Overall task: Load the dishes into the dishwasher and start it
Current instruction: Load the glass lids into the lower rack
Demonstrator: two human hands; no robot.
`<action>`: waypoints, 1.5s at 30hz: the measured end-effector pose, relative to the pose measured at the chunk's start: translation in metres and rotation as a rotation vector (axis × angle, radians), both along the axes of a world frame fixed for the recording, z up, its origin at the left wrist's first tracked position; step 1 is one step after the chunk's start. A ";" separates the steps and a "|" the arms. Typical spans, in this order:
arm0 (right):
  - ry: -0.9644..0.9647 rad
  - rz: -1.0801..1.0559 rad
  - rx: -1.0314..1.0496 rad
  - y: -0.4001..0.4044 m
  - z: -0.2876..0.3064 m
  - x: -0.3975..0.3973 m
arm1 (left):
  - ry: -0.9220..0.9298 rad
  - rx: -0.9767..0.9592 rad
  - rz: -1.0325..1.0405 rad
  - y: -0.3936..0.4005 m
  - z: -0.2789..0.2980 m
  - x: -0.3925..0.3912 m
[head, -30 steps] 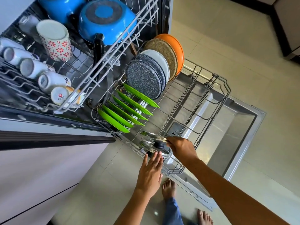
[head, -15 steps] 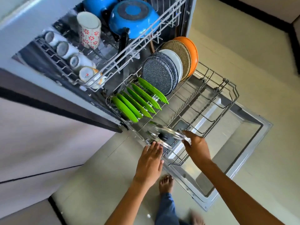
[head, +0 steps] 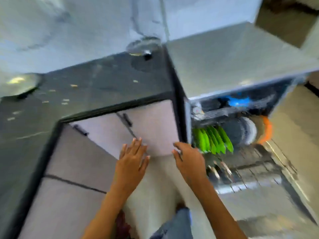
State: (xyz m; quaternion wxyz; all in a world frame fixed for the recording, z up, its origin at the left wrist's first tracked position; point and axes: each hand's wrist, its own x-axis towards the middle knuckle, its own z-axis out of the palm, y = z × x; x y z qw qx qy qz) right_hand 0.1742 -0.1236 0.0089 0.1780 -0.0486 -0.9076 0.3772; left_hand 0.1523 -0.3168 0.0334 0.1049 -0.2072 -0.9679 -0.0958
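The picture is strongly blurred, so small details are hard to read. Both hands are in front of the person, above the floor and before the pale cabinet doors (head: 107, 135) under the dark bench (head: 89, 87). The left hand (head: 132, 163) has its fingers straight and a little spread, and it holds nothing. The right hand (head: 188, 161) is also empty, with relaxed fingers that point up and to the left; it is just beside the left edge of the open dishwasher (head: 241, 135), but I cannot tell if it touches it.

The dishwasher stands to the right of the bench's right end. Its lower rack (head: 255, 163) is pulled out over the open door. In this rack a row of green plates (head: 212, 140) stands on edge at the left side. Behind them stand dark round plates (head: 236, 133), then a white plate (head: 251, 130) and an orange plate (head: 266, 130) toward the right. Near the front of the rack, just right of the right hand, something shiny lies between the wires, too blurred to name. In the upper rack only a blue shape (head: 240, 101) and a pale cup (head: 196, 110) can be seen.

On the bench, a round metal lid or dish (head: 143, 47) lies near the back wall at the right end, and a pale round object (head: 19, 85) is at the far left edge. Small light crumbs are scattered on the dark surface.
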 end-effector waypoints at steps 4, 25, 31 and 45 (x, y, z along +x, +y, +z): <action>0.104 0.294 -0.018 -0.081 0.062 -0.014 | 0.066 0.001 0.271 -0.089 0.055 0.046; 0.160 1.073 -0.036 -0.476 0.113 -0.136 | 0.046 -0.103 1.246 -0.455 0.055 0.106; 0.177 1.122 0.043 -0.510 0.103 -0.149 | -0.074 -0.148 1.232 -0.500 0.030 0.106; 0.162 1.005 0.050 -0.460 0.089 -0.183 | 0.212 -0.102 1.022 -0.494 0.078 0.059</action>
